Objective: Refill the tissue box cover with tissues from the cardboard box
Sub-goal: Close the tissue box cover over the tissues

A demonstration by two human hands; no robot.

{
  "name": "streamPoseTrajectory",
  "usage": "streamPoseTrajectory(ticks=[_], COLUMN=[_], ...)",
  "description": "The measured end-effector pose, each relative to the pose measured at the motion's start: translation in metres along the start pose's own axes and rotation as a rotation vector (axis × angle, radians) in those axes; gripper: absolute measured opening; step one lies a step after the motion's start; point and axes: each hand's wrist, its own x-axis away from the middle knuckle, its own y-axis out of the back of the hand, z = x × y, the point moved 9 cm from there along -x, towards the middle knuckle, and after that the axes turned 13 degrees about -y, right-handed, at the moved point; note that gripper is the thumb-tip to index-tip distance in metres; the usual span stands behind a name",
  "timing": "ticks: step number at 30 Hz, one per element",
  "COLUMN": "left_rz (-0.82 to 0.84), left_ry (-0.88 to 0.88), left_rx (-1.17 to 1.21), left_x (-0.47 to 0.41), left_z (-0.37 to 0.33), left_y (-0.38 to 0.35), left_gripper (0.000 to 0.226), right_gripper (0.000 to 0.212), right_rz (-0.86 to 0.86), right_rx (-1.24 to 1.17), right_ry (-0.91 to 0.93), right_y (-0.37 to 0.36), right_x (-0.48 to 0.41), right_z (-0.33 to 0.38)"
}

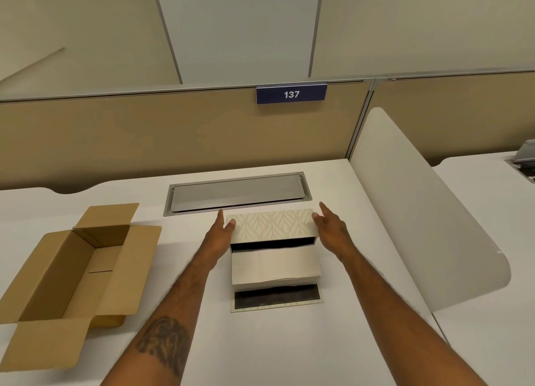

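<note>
Both hands, the left hand (pixel 221 229) and right hand (pixel 330 226), lie released beside the tissue box cover (pixel 272 226); the cardboard box (pixel 69 272) sits left on the desk (pixel 362 313).

One legible marking: white numerals "137" on a dark blue plate (pixel 291 94) mounted at the top edge of the beige partition (pixel 144 136)

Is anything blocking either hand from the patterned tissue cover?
Nothing visible. The left hand and right hand flank the tissue box cover at its ends, with only bare desk around them.
</note>
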Motion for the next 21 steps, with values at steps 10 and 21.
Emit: streamPoseTrajectory(ticks=[10,21], left_rz=[0.083,0.084], left_ry=[-0.056,-0.176], left_rx=[-0.136,-0.223], left_x=[0.0,0.044], left_z=[-0.007,-0.007], left_y=[0.0,0.001], left_gripper=[0.049,0.038], right_gripper=[0.061,0.066], right_rz=[0.168,0.206], right_rx=[0.225,0.188], right_ry=[0.0,0.093], right_y=[-0.02,-0.017], right_x=[-0.017,0.03], right_z=[-0.01,-0.029])
